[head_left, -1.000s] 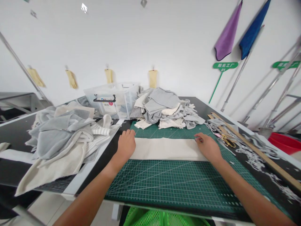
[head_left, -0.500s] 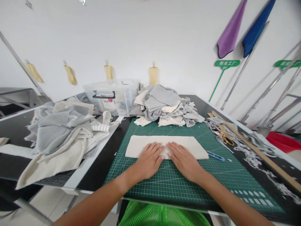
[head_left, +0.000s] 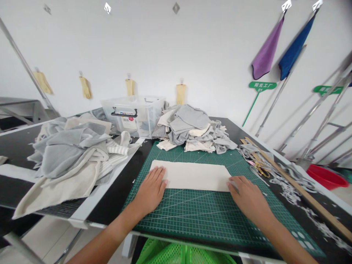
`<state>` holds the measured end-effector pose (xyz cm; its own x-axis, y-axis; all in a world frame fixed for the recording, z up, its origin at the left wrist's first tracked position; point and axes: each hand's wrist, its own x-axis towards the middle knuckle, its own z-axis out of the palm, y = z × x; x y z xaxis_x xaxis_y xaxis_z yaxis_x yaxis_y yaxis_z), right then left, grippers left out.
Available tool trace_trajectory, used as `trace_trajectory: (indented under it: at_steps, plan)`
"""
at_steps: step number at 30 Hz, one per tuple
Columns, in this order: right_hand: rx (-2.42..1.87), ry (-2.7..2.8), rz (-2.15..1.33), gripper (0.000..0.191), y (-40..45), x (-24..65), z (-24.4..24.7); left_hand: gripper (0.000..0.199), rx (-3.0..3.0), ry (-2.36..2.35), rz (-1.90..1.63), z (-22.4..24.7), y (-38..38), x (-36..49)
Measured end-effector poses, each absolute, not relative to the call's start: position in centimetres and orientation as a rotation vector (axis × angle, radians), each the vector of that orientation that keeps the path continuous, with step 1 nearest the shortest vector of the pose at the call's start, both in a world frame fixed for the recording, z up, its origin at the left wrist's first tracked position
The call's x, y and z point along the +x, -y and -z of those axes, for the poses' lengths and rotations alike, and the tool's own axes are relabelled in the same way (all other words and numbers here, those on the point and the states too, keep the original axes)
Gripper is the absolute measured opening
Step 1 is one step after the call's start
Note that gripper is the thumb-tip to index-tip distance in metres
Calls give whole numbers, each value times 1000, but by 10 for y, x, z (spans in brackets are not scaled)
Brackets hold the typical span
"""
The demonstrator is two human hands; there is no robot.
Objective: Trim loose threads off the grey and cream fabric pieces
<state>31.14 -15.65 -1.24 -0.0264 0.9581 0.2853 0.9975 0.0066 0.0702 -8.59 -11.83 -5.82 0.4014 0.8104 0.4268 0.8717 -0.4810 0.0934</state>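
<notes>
A folded cream cloth strip [head_left: 196, 176] lies flat across the green cutting mat [head_left: 189, 216]. My left hand [head_left: 151, 190] rests with outstretched fingers on the cloth's left end. At the opposite end, my right hand [head_left: 247, 196] is closed, thumb and fingers around the utility knife [head_left: 235, 186]. Only a small greyish end of the knife shows between the fingers; the hand hides the rest. The fingertips are right by the cloth's right edge.
Grey and cream fabric piles lie left [head_left: 74, 154] and at the back [head_left: 189, 126]. A clear plastic bin [head_left: 151, 117] stands between them. Scissors [head_left: 261, 170], fabric scraps [head_left: 286, 190] and a long wooden strip [head_left: 297, 183] are on the right. A green mesh basket [head_left: 165, 253] sits below the table edge.
My hands have moved apart from the cloth's middle, left hand to the left end, right hand to the right end. The right hand has closed over the blue utility knife.
</notes>
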Motion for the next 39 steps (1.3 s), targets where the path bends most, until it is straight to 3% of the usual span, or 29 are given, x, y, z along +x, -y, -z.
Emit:
trace_trajectory:
  at_steps: [8,13,20,28,39]
  plan:
    - [-2366,1999,-40,40,152,316,-6,55,-2468,1485,676,62,117,-84]
    - [-2335,1623,-714,52,131,332,1,55,-2462,1506,657,61,119,-85]
    - [-1818,845,-1350,58,124,335,-6,54,-2449,1497,672,60,119,-86]
    - [-1318,550,-1371,47,138,284,-3,53,-2465,1504,664,57,122,-86]
    - [-1350,609,-1265,60,119,209,7,51,-2492,1545,690,53,124,-88]
